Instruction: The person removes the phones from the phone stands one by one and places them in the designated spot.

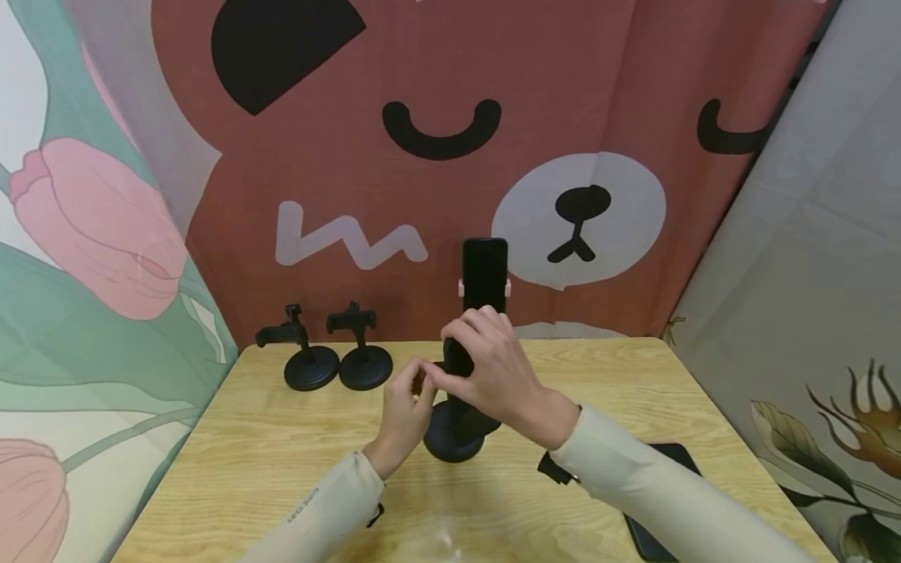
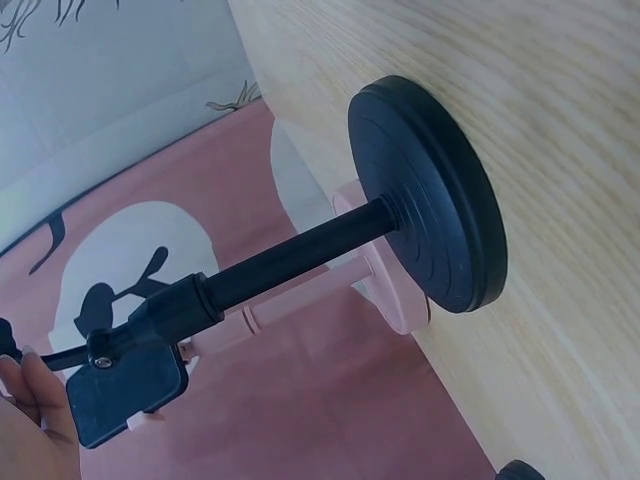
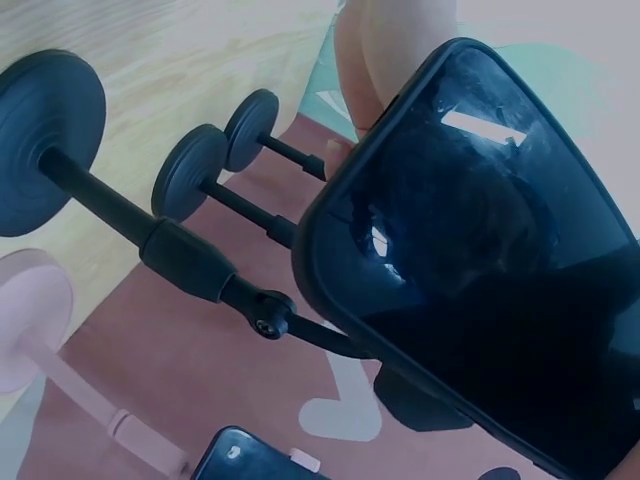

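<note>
Reddish-brown cloth printed with a bear's face [image 1: 338,172] hangs behind a wood-grain counter [image 1: 267,453]. On that counter stands the near black stand [image 1: 450,438], its round base flat and its post upright. Just behind it is the pink stand [image 2: 400,290], holding a second phone [image 1: 485,274]; two more black stands [image 1: 310,367] [image 1: 366,367] sit side by side at the back left. A flat dark device [image 1: 676,457] lies at the right, partly under the sleeve.

The right hand [image 1: 493,367] has its grip curled round the held phone [image 3: 480,240], which is at the top of the near black stand, tilted. The left hand [image 1: 404,414] is bent-fingered at the phone's other edge; I cannot tell whether its grip has hold of anything. Below the phone shows the clamp [image 3: 415,400]; whether its jaws bear on both edges is hidden.

Good handling here would, I judge, mean supporting the phone's weight throughout, squaring its back to the clamp, keeping fingertips clear of the jaws, and avoiding side pressure that could tip the slim post.
</note>
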A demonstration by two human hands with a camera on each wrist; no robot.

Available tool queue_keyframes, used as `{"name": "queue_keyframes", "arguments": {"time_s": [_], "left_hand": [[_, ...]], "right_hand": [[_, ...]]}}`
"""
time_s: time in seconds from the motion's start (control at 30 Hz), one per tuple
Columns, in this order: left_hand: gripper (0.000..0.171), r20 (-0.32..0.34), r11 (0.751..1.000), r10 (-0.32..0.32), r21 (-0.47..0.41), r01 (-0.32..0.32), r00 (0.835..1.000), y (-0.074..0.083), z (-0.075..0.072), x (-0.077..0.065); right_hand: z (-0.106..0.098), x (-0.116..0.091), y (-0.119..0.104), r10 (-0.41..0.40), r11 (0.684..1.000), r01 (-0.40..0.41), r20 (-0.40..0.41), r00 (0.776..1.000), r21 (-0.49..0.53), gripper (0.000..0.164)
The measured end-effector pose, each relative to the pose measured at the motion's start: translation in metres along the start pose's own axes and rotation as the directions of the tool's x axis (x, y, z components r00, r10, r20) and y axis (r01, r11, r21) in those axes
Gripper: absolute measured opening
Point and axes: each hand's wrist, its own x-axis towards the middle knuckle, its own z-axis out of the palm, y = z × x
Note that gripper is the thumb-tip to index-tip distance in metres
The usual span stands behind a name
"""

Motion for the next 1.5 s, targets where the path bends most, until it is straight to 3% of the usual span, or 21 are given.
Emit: {"name": "queue_keyframes", "arguments": {"time_s": [0.17, 0.5, 1.2, 1.5], "left_hand": [[0.049, 0.004, 0.999, -0.015, -0.029, 0.015, 1.000, 0.002, -0.001, 0.000], [0.014, -0.005, 0.999, -0.033, -0.043, 0.032, 0.999, 0.005, 0.001, 0.000], [0.013, -0.022, 0.998, -0.046, -0.053, 0.045, 0.999, 0.005, 0.000, -0.002], [0.012, 0.018, 0.993, -0.106, -0.056, 0.107, 0.994, 0.012, -0.003, 0.001]], "right_hand": [[-0.003, -0.005, 0.003, 0.023, 1.000, -0.023, 0.006, 1.000, 0.002, 0.036], [-0.009, -0.015, 0.011, 0.064, 0.998, -0.064, 0.008, 0.998, -0.002, 0.035], [-0.018, -0.037, 0.029, 0.108, 0.993, -0.106, 0.029, 0.994, -0.048, 0.039], [-0.023, -0.047, 0.040, 0.134, 0.989, -0.130, 0.059, 0.989, -0.069, 0.040]]}}
